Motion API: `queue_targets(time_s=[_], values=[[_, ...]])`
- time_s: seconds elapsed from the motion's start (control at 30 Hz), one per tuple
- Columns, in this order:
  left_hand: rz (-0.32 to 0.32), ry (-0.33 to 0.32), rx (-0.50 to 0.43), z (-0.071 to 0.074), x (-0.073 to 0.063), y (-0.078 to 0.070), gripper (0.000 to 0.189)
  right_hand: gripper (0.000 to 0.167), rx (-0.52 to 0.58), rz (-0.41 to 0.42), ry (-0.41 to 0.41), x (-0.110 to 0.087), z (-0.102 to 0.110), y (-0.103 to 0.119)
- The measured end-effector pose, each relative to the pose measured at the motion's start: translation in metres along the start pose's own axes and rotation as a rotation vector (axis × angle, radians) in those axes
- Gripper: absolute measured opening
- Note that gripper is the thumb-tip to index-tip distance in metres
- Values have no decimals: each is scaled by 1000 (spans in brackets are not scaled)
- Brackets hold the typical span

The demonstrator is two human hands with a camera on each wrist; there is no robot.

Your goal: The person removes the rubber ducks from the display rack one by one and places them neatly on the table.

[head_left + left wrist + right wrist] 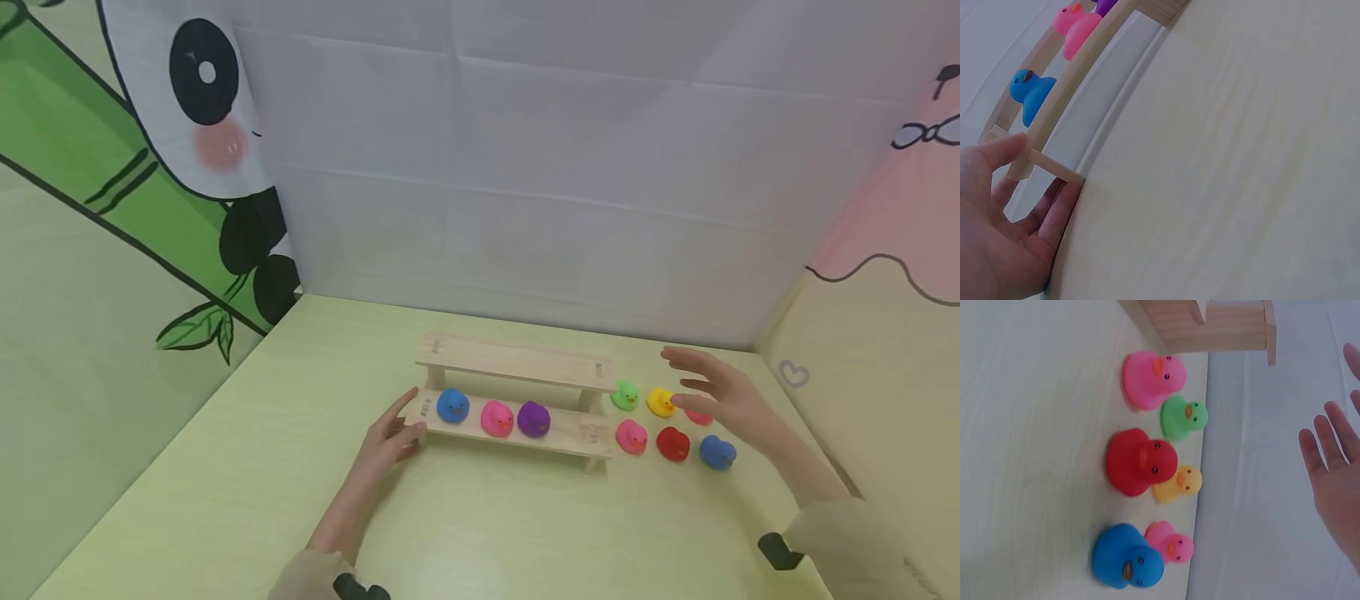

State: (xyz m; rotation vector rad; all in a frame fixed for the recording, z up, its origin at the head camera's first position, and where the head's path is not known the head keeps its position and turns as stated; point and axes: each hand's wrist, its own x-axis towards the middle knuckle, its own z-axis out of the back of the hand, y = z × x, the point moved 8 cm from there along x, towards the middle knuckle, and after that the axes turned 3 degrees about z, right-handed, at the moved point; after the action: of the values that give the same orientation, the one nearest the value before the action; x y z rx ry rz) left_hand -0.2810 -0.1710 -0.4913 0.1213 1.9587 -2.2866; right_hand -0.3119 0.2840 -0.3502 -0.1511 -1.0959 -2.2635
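A two-step wooden stand bears a blue rubber duck, a pink duck and a purple duck on its lower step. At that step's left end, my left hand grips the stand. The left wrist view has the thumb at the board's end and other fingers by the leg below. My right hand is raised over the ducks right of the stand, fingers extended and holding nothing. Closest beneath it in the head view are a yellow duck and a partly hidden pink-red duck.
Also right of the stand are a green duck, a pink duck, a red duck and a blue duck. A pale wall rises behind the light wooden table, with printed panels on both sides.
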Motion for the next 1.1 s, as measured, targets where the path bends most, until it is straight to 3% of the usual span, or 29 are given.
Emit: queue_targets(time_s=[0.47,0.83,1.1], values=[[-5,0,-5,2,-3,-1,65,61,120,59,9,35,-58,42],[-8,0,8,2,-2,0,69,54,235,87,-39,44,-109,43],[-4,-4,11,2,-1,1,69,51,280,105,-14,44,-145,45]])
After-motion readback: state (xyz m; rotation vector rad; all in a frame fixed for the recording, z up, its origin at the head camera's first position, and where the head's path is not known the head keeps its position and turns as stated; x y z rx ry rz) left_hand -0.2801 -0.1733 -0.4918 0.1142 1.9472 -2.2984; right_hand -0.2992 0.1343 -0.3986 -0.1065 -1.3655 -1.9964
